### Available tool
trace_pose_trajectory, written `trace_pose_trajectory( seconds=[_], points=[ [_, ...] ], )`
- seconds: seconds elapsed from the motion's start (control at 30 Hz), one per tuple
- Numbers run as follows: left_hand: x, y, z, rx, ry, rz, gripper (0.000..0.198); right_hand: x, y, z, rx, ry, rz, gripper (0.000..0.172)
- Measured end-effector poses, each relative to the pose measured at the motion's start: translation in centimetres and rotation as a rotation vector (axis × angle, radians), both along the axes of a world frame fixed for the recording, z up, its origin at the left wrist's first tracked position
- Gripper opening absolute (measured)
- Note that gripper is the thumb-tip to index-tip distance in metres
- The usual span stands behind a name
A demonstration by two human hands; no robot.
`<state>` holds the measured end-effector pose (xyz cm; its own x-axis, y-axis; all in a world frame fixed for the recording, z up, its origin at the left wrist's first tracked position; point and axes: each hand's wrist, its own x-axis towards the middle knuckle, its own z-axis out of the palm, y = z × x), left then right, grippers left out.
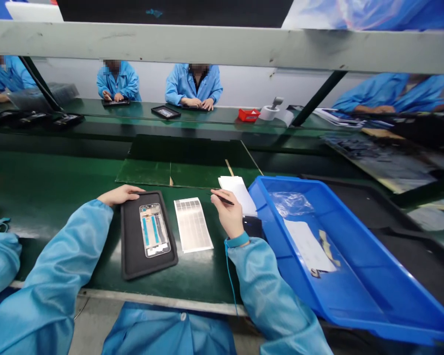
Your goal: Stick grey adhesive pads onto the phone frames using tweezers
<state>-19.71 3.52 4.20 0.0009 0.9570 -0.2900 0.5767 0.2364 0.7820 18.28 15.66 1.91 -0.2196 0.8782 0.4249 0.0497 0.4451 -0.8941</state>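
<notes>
A long green surface (pixel 52 172) runs across the view, with a bright blue plastic tote (pixel 355 281) angled along its right side and a pale overhead bar (pixel 222 44) crossing above; beyond the bar, co-workers in blue smocks (pixel 194 85) sit at a facing bench. On the near edge lies a black rubber tray (pixel 131 246), its long axis running away from the person and leaning slightly left at the far end. A phone frame (pixel 154 230) sits inside it, lined up with the same axis, its far end also tipped a little left. The left hand (pixel 120 195) lies flat and relaxed, the grip open, with its fingers on the tray's far left corner, holding nothing. The right hand (pixel 227 214) is raised just right of a sheet of silver labels (pixel 192 224), its grip closed on a slim black tool (pixel 222 198) that points nearly crosswise over the surface, though which end is the tip is hard to tell. Nothing stands between the tray and that sheet — they lie just apart. A white paper (pixel 237 192) sits behind the right hand, a dark object (pixel 252 228) beneath it, and a blue strap (pixel 237 240) circles that wrist.
</notes>
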Motion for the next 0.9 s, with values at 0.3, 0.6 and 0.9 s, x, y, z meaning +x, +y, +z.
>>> trace_pose_trajectory(
  seconds=[0.3,0.6,0.9],
  points=[
    [8.8,2.3,-0.4,0.287,0.542,-0.017,0.041,1.1,-0.9,-0.8,-0.312,0.217,0.093,0.033],
    [17.3,5.3,-1.1,0.317,0.712,-0.275,0.043,1.7,-1.2,-1.2,-0.334,0.214,0.073,0.026],
    [16.9,3.1,-0.9,0.37,0.689,-0.22,0.05,2.4,-2.0,-1.3,-0.461,0.18,0.158,0.034]
  ],
)
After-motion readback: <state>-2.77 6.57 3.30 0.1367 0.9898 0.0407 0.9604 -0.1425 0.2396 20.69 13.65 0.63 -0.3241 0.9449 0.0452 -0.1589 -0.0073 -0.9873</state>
